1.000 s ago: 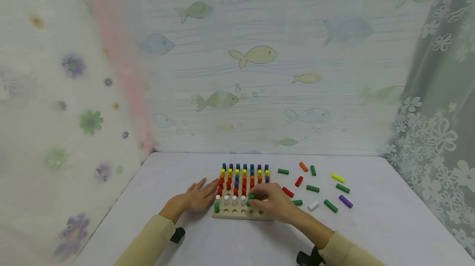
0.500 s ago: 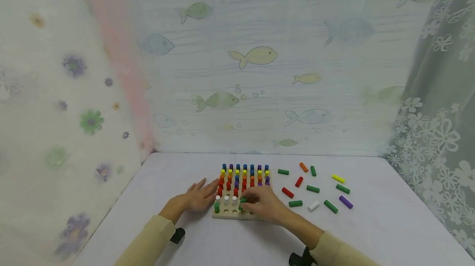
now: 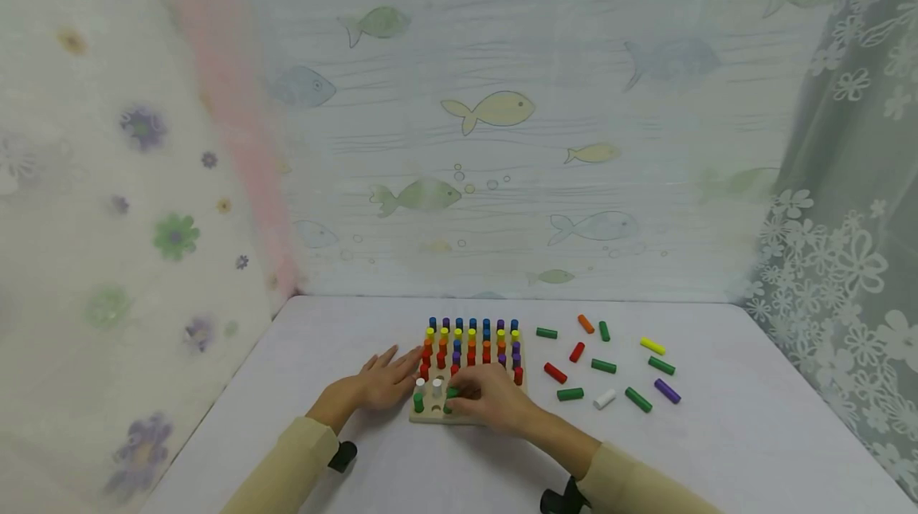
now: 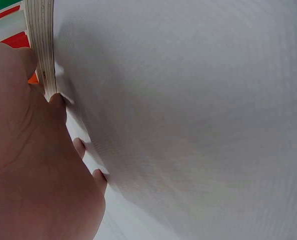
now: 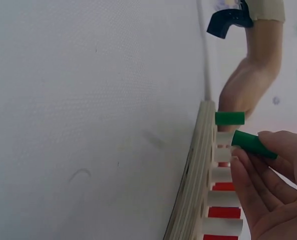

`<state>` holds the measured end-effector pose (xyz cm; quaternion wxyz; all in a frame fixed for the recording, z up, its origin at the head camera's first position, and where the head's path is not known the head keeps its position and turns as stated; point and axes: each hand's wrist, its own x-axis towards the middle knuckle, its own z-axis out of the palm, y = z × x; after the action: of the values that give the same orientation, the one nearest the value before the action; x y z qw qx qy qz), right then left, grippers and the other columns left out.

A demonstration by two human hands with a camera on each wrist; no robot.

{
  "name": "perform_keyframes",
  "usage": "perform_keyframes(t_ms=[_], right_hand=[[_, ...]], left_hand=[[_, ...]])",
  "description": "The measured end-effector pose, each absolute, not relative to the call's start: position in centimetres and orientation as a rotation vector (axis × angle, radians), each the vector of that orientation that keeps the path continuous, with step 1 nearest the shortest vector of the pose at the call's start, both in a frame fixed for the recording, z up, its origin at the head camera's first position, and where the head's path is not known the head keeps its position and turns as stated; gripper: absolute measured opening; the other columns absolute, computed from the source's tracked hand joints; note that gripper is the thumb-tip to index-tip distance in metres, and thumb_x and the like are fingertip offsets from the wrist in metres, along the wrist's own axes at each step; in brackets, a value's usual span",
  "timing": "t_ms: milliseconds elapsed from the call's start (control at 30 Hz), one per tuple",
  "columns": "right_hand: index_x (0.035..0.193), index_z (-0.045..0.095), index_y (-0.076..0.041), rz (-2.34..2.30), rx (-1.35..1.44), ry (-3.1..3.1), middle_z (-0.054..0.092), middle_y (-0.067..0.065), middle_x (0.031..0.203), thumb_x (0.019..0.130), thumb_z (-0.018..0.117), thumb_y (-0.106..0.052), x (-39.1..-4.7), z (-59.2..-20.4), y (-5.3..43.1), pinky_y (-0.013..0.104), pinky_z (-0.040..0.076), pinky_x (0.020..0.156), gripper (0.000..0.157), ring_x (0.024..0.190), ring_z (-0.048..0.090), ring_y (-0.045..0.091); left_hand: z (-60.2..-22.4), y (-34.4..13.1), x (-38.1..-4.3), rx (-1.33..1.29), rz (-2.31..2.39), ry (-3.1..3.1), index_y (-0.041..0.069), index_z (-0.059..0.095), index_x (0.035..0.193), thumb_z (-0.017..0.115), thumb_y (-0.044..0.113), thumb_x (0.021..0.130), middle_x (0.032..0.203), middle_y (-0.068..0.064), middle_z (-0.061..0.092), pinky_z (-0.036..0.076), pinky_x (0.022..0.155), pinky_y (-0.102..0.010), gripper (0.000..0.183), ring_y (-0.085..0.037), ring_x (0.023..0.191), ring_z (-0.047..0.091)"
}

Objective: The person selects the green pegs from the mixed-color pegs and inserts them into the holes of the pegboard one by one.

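Observation:
A wooden pegboard (image 3: 426,418) holds upright rows of coloured pegs. My right hand (image 3: 495,398) pinches a green peg (image 5: 253,144) between thumb and fingers, tilted over the board's front rows, its lower end off the wood in the right wrist view. A second green peg (image 3: 419,402) stands in the front row's left corner, with white pegs (image 3: 437,388) in the row behind it. My left hand (image 3: 387,380) lies with fingers spread at the board's left side; in the left wrist view its fingertips are right at the board's edge (image 4: 41,45). The right hand hides part of the front rows.
Loose pegs lie scattered right of the board, among them a green peg (image 3: 638,399), a white peg (image 3: 605,398), a purple peg (image 3: 667,390), a red peg (image 3: 555,373) and a yellow peg (image 3: 653,346). A white cloth (image 3: 344,490) covers the table.
My right hand has moved left along the board's front with the green peg, from near the fifth column to about the third. The left hand has stayed in place.

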<state>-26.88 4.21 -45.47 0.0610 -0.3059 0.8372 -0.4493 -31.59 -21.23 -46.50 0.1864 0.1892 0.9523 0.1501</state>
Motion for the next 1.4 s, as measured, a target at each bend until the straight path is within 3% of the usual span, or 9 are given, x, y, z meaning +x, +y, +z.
perform_keyframes(t_ms=[967, 1400], right_hand=[[0.110, 0.078, -0.005, -1.247, -0.856, 2.641, 0.076, -0.005, 0.093, 0.093, 0.076, -0.011, -27.1, -46.2, 1.6, 0.017, 0.056, 0.076, 0.018, 0.080, 0.065, 0.000], [0.115, 0.079, -0.007, -1.090, -0.872, 2.698, 0.077, -0.005, 0.103, 0.095, 0.075, -0.014, -27.0, -46.6, 0.9, 0.016, 0.054, 0.079, 0.022, 0.081, 0.060, -0.002]], left_hand=[[-46.9, -21.5, -31.9, 0.559, 0.434, 2.693, 0.017, 0.020, 0.165, 0.039, 0.038, 0.110, 0.170, -0.004, 0.024, 0.004, 0.123, -0.064, 0.062, -0.040, 0.157, 0.008], [-46.9, -21.5, -31.7, 0.560, 0.433, 2.697, 0.017, 0.023, 0.165, 0.042, 0.039, 0.109, 0.169, -0.005, 0.025, 0.005, 0.123, -0.065, 0.062, -0.041, 0.156, 0.010]])
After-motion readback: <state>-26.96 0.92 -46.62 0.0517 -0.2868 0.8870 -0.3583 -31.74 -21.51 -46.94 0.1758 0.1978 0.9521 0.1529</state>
